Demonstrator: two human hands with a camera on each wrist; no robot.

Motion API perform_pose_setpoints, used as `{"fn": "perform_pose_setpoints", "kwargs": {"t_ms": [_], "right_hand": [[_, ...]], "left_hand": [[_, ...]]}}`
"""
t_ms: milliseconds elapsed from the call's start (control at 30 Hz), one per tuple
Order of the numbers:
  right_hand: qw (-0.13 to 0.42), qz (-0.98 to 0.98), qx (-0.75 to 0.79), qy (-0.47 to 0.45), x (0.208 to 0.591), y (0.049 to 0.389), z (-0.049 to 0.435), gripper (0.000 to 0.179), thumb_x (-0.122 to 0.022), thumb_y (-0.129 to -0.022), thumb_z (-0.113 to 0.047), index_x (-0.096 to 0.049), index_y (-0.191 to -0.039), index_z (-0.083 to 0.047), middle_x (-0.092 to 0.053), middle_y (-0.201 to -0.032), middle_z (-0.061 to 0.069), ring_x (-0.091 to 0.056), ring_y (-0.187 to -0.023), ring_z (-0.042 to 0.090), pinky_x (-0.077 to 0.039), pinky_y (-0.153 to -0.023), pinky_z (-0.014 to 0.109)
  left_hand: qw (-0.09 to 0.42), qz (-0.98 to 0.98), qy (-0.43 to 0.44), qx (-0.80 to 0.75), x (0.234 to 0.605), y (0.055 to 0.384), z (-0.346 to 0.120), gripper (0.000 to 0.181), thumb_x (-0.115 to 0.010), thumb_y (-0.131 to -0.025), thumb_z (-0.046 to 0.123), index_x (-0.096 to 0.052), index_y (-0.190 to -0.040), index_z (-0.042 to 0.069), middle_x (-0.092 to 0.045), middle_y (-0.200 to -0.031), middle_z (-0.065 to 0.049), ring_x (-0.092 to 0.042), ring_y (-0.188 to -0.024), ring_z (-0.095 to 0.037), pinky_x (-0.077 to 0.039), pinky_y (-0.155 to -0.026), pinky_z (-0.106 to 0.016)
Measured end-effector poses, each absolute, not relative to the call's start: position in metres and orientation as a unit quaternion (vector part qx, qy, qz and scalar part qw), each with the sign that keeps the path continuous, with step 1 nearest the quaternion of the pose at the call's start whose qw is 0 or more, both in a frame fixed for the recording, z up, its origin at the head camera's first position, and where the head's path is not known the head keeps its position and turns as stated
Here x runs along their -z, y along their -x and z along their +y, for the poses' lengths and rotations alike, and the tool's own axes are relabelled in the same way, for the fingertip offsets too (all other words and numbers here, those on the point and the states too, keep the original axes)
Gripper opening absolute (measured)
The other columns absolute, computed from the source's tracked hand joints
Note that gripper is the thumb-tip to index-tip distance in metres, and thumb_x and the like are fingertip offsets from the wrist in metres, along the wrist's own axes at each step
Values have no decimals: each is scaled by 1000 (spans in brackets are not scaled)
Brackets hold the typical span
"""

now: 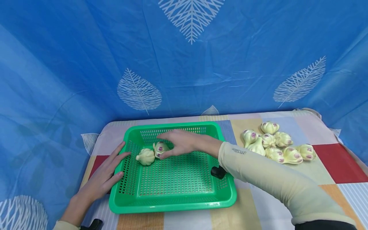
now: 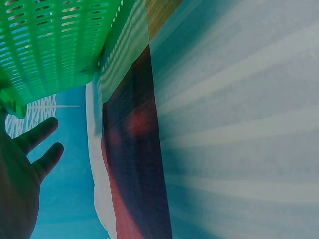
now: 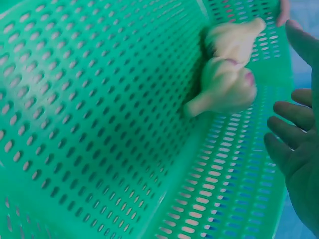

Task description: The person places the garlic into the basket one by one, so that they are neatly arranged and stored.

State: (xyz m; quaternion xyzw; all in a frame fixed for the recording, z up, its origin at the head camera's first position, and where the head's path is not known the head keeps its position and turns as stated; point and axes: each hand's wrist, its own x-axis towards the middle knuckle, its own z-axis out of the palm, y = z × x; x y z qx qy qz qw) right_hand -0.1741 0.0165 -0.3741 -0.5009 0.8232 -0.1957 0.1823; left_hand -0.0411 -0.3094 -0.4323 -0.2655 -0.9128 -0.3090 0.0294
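A green plastic basket (image 1: 172, 209) with perforated walls stands on the table. Two pale garlic bulbs lie side by side inside it, toward the left: one plain garlic bulb (image 1: 145, 157) and one purple-marked garlic bulb (image 1: 160, 149). My right hand (image 1: 181, 142) is over the basket beside the purple-marked bulb, fingers spread; the right wrist view shows the hand (image 3: 299, 129) apart from both bulbs, holding nothing. My left hand (image 1: 100, 177) rests at the basket's left rim with fingers extended; in the left wrist view its fingers (image 2: 47, 162) are straight.
Several garlic bulbs (image 1: 268, 140) lie in a cluster on the patchwork tablecloth (image 1: 339, 163), right of the basket. A blue curtain (image 1: 201, 73) with white leaf prints hangs behind and at the sides of the table. My right sleeved forearm (image 1: 264, 179) crosses the basket's right rim.
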Motion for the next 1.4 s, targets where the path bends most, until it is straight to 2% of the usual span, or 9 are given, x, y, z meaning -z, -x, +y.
{"fn": "perform_pose_setpoints", "kwargs": {"t_ms": [100,233,333,433,733,933,1200,1400], "right_hand": [[173,821,187,511,366,168,22,81,-54,-96,-63,-40,-155,-10,-41,-157,6,-34,-146,22,-29,-116,39],[145,821,134,535,358,159,32,84,-44,-97,-69,-33,-159,-13,-29,-164,6,-12,-153,25,-19,-119,45],[130,822,81,548,356,152,38,89,-37,-96,-74,-24,-162,-15,-17,-167,6,3,-153,26,-10,-120,49],[128,825,64,547,355,148,44,91,-32,-95,-77,-18,-163,-19,-9,-169,5,10,-153,25,-3,-120,50],[112,838,90,526,344,141,68,93,-30,-95,-78,-12,-164,-19,-5,-169,8,19,-151,22,-1,-120,52],[102,855,119,495,345,136,93,93,-30,-95,-78,-10,-163,-18,-3,-169,6,20,-150,18,-2,-120,50],[73,869,156,463,352,123,131,89,-43,-98,-67,-11,-163,-15,-5,-169,7,14,-152,22,-4,-120,50],[66,887,208,407,362,107,164,88,-54,-98,-58,-7,-164,-23,-2,-170,3,10,-153,24,-11,-118,58]], "left_hand": [[29,-912,267,309,432,41,-309,72,-65,-88,13,-40,-155,16,-13,-168,-7,-23,-150,-24,-17,-112,-20],[29,-911,269,312,433,41,-309,72,-65,-89,12,-39,-155,17,-13,-168,-7,-23,-150,-24,-17,-112,-19],[28,-911,269,312,433,41,-310,71,-65,-89,12,-39,-155,17,-13,-168,-7,-22,-150,-24,-16,-112,-18],[28,-911,268,311,433,40,-311,71,-65,-89,12,-39,-155,17,-13,-168,-7,-22,-150,-23,-16,-112,-17],[32,-915,263,305,433,37,-311,72,-67,-87,12,-41,-154,13,-14,-168,-7,-21,-150,-23,-18,-111,-19],[35,-914,266,305,432,38,-311,71,-66,-87,12,-41,-154,14,-14,-168,-8,-22,-150,-23,-17,-111,-18],[36,-919,264,291,433,38,-310,73,-67,-87,13,-40,-155,18,-15,-168,-7,-24,-150,-23,-19,-110,-20],[35,-917,266,294,432,39,-309,73,-67,-87,13,-40,-154,16,-14,-168,-7,-23,-150,-23,-18,-111,-20]]}}
